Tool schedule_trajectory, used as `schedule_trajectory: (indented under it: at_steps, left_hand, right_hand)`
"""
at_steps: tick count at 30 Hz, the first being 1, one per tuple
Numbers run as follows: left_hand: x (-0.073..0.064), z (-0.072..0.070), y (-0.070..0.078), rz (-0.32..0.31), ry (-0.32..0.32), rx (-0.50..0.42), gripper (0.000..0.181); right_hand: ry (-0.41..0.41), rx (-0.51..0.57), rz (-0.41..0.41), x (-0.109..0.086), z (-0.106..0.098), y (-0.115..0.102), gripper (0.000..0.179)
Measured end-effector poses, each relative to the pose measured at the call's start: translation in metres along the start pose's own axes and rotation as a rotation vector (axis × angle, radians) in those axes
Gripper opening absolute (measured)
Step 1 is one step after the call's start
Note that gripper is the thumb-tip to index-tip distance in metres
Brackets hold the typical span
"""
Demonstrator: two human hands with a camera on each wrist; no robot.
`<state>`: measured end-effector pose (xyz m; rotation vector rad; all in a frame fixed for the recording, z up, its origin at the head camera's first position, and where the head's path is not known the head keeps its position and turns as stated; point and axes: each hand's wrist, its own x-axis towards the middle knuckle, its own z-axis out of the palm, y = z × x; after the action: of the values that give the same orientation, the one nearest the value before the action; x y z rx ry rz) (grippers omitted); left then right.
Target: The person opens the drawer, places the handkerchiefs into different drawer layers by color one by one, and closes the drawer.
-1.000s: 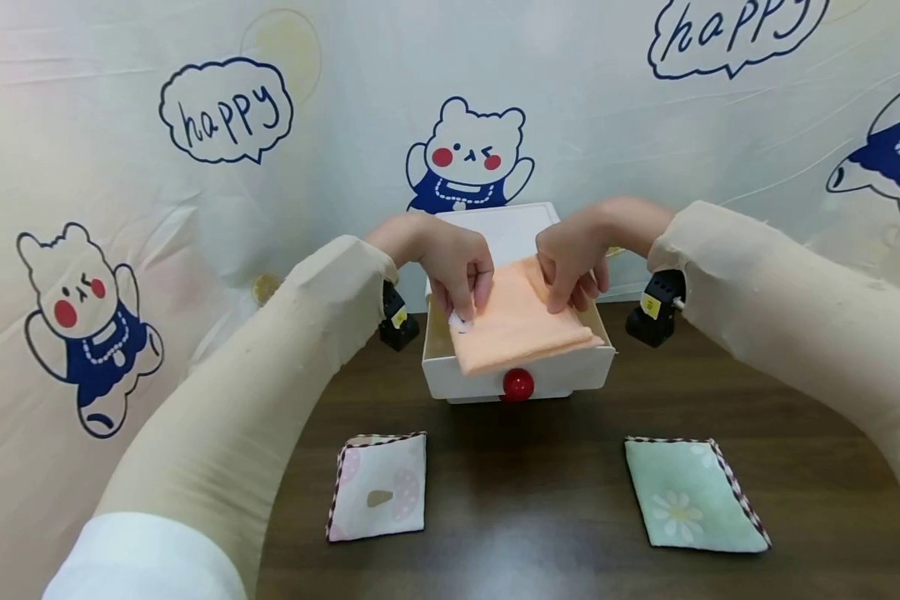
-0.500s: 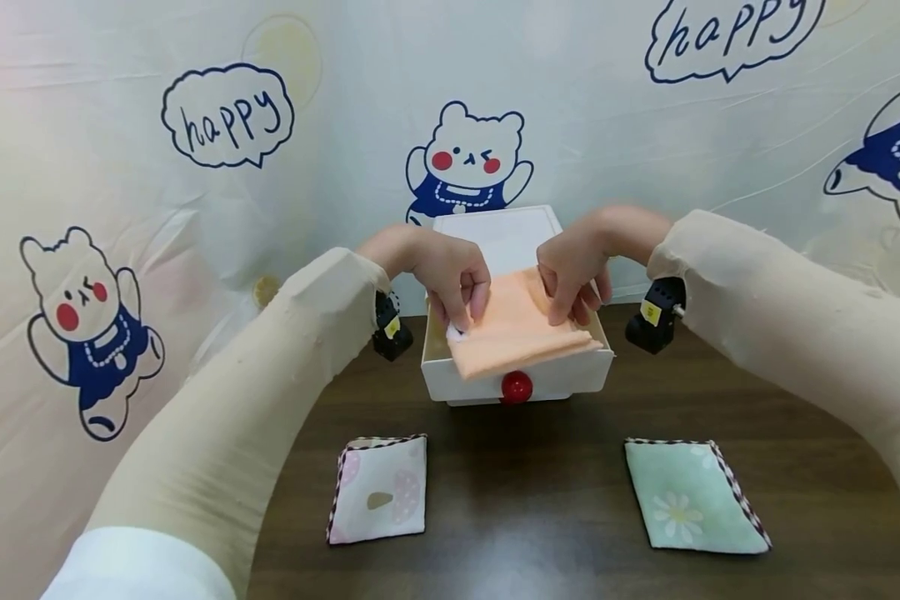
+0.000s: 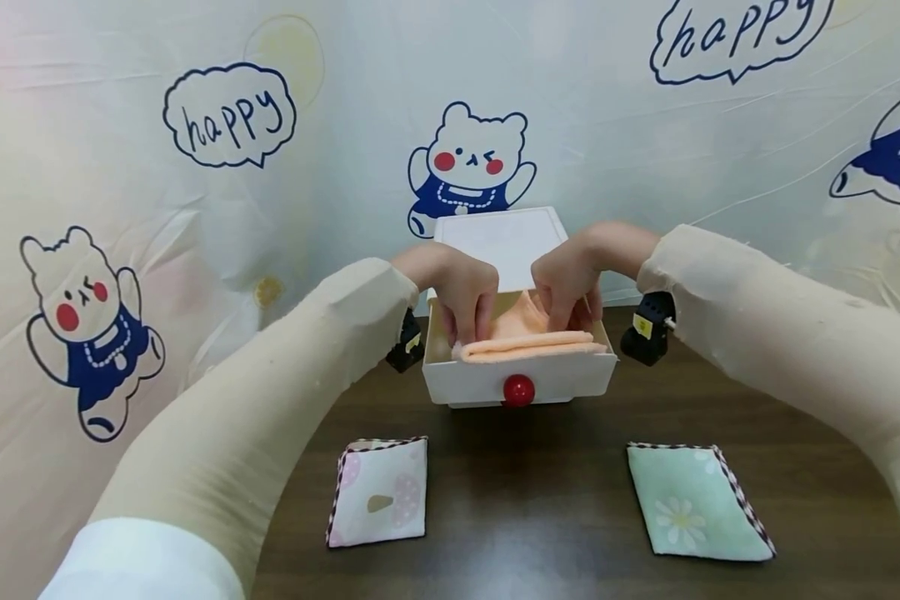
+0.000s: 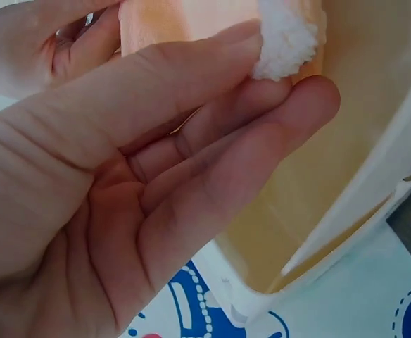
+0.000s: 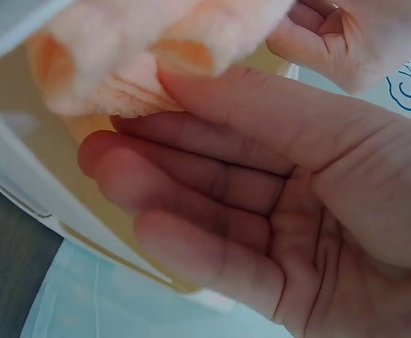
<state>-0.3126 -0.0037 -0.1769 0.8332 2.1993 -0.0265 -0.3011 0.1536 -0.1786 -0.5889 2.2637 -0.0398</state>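
Observation:
A folded peach towel point(image 3: 528, 343) lies partly down inside the white drawer point(image 3: 472, 382), its front fold level with the drawer's front rim. My left hand point(image 3: 467, 292) pinches the towel's left side; in the left wrist view the thumb point(image 4: 191, 67) presses on a fluffy white patch point(image 4: 286, 42) at its edge. On the other side my right hand point(image 3: 570, 279) pinches the towel's right edge. The right wrist view shows the thumb point(image 5: 226, 98) against the peach cloth point(image 5: 131, 84), other fingers below it within the drawer. A red round knob point(image 3: 519, 390) sits on the drawer front.
Behind the drawer rises the white box top point(image 3: 502, 242), close to a cartoon-printed curtain point(image 3: 345, 167). Nearer on the dark wooden table point(image 3: 525, 500) lie a pink-and-white folded cloth point(image 3: 382, 492) at left and a green folded cloth point(image 3: 693, 508) at right.
Both hands have lowered the peach towel into the drawer. Its front edge, which hung over the drawer front, now sits at the rim. The two cloths on the table have stayed put.

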Motion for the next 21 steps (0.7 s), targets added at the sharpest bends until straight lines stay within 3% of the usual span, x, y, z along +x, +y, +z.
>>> schedule_trajectory:
  at_steps: [10,21]
  left_hand:
    - [0.008,0.006,0.010,-0.063,-0.113,0.076,0.017]
    - [0.008,0.006,0.007,-0.034,-0.112,0.094,0.018]
  right_hand:
    - [-0.036,0.019,-0.039,0.009,0.008,0.001,0.008]
    - [-0.024,-0.010,-0.039,0.016,0.014,0.005,0.012]
